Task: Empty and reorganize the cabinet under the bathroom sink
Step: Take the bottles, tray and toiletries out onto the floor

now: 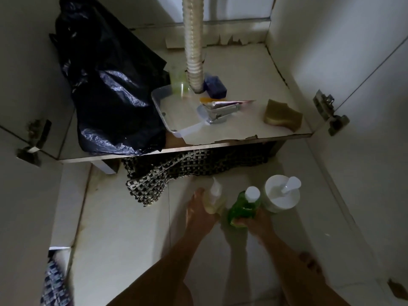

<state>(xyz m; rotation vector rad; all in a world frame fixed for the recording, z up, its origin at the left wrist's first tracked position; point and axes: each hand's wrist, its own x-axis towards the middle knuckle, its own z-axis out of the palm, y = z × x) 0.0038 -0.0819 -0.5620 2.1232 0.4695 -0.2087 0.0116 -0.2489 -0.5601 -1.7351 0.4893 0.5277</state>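
On the near floor, the yellow bottle [213,200] is gripped by the left hand [199,209] and the green bottle [244,209] apparently by the right hand [257,220]; both should be set upright beside the white dispenser [281,195].

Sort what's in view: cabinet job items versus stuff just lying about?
Job: yellow bottle in left hand, green bottle in right hand, white jar, black bag, tray, sponge, blue block.

Lying about: checkered mat, drain hose.
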